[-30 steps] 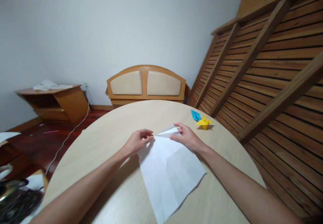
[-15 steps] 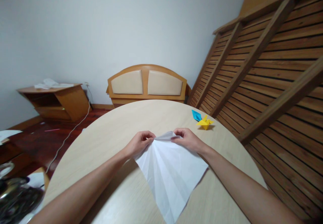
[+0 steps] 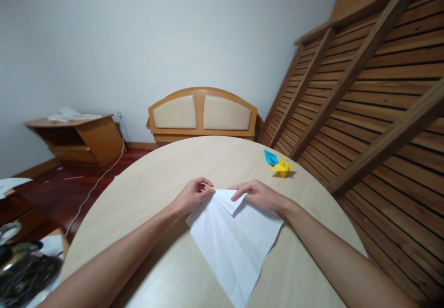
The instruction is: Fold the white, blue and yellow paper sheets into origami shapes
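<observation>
Between my hands a creased sheet of white paper (image 3: pixel 232 248) hangs over the pale round table (image 3: pixel 166 164), its creases fanning out from the upper left corner. My left hand (image 3: pixel 194 194) pinches that corner between thumb and fingertips. At the top right edge my right hand (image 3: pixel 258 194) grips the paper, its thumb pressing on a small flap folded toward me. The fingers behind the sheet are partly hidden. Beyond my right hand stand a yellow origami crane (image 3: pixel 282 167) and a blue folded paper piece (image 3: pixel 270 157), close together on the table.
A wooden headboard (image 3: pixel 200 111) with two cream panels stands behind the table. Slatted wooden bed frames (image 3: pixel 374 90) lean at the right. On the left are a low cabinet (image 3: pixel 83 141), a white cable (image 3: pixel 93 185) on the floor and a dark tangled heap (image 3: pixel 27 271).
My right hand has folded the top right edge of the paper over toward me into a narrow flap, its thumb now on the front. My left hand keeps its pinch at the corner.
</observation>
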A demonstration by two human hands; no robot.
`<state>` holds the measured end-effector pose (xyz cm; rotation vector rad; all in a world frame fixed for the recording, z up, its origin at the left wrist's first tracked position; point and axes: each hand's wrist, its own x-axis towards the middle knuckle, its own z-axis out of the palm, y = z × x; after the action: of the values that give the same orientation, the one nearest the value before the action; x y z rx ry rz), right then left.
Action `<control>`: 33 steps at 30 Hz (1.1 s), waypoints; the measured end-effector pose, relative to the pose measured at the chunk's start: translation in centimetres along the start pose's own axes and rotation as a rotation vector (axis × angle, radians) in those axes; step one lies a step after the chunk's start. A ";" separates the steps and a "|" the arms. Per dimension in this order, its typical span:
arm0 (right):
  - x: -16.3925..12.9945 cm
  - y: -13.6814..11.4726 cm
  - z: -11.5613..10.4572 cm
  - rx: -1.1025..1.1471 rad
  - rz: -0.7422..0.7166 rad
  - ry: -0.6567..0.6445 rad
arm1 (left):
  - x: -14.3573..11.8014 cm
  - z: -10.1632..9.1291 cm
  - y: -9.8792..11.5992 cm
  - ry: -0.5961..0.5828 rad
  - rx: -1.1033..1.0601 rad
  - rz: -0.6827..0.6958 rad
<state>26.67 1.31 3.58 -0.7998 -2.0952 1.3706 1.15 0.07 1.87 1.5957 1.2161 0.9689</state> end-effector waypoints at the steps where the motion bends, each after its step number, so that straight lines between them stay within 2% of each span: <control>1: -0.1 -0.2 0.0 -0.021 -0.007 -0.010 | 0.0 0.0 0.0 -0.018 -0.001 -0.011; 4: -0.3 -0.8 -0.3 -0.094 -0.013 -0.043 | -0.2 0.1 0.0 -0.090 0.024 -0.035; 8: -0.5 -1.1 -0.7 -0.124 -0.009 -0.120 | -0.3 0.3 0.0 -0.113 0.090 0.006; 14: 0.0 -0.2 0.3 -0.103 0.057 0.057 | -0.7 0.8 0.5 -0.155 0.144 0.018; 23: -0.2 0.0 0.3 -0.071 0.176 0.020 | -1.0 0.8 0.3 -0.281 0.084 0.023; 28: -0.2 0.1 0.2 -0.143 0.134 0.035 | -1.0 0.8 -0.2 -0.299 0.087 0.020; 33: -0.2 0.6 0.1 -0.288 0.082 0.085 | -0.7 0.9 -1.0 -0.237 0.145 0.001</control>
<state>26.85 1.34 2.99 -1.0508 -2.2426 1.0661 1.56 -0.65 0.62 1.7691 1.1403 0.6813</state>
